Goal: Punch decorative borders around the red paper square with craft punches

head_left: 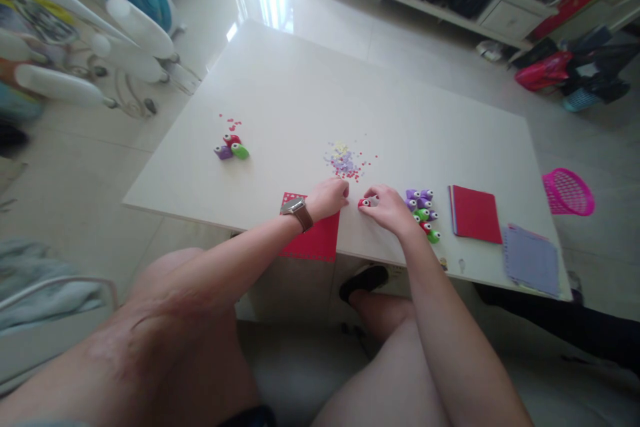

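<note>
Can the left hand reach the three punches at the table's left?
Probably yes. The left hand lies on the red sheet, and only bare table lies between it and the three punches. The right hand pinches a red punch elsewhere.

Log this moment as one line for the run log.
left hand: rests on red sheet | right hand: holds red punch | punch cluster: right of right hand | confetti: beyond both hands

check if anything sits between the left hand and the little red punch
Nothing visible does. Only a strip of bare table separates the left hand from the red punch, which the right hand touches. The paper bits lie behind that gap.
</note>
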Motion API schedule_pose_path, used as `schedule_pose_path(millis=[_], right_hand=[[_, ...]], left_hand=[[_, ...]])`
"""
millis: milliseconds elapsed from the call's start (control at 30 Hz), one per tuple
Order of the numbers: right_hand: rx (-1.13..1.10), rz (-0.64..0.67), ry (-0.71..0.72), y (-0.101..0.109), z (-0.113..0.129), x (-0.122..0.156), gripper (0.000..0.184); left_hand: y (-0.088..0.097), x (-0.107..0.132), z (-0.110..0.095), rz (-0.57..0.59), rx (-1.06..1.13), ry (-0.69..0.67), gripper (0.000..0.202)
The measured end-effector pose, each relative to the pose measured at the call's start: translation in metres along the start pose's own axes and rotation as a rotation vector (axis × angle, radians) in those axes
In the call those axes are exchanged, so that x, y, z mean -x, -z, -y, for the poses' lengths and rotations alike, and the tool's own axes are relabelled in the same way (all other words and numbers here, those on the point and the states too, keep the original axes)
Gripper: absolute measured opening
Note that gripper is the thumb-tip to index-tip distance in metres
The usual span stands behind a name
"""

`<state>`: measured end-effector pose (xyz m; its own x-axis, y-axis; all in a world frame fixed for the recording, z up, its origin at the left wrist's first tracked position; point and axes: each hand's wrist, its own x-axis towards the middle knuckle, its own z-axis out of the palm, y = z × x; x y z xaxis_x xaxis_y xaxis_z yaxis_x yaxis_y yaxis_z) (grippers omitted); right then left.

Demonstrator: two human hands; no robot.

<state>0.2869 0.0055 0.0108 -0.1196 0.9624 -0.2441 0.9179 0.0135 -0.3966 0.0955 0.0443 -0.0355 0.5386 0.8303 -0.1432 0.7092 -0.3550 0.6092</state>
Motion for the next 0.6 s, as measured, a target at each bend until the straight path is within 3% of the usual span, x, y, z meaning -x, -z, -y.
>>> schedule_pose_path(millis=[600], right_hand=[[-0.008, -0.016, -0.002, 0.008, 0.002, 0.006, 0.014]], left_hand=[[0.001, -0.010, -0.005, 0.096, -0.090, -0.045, 0.020]])
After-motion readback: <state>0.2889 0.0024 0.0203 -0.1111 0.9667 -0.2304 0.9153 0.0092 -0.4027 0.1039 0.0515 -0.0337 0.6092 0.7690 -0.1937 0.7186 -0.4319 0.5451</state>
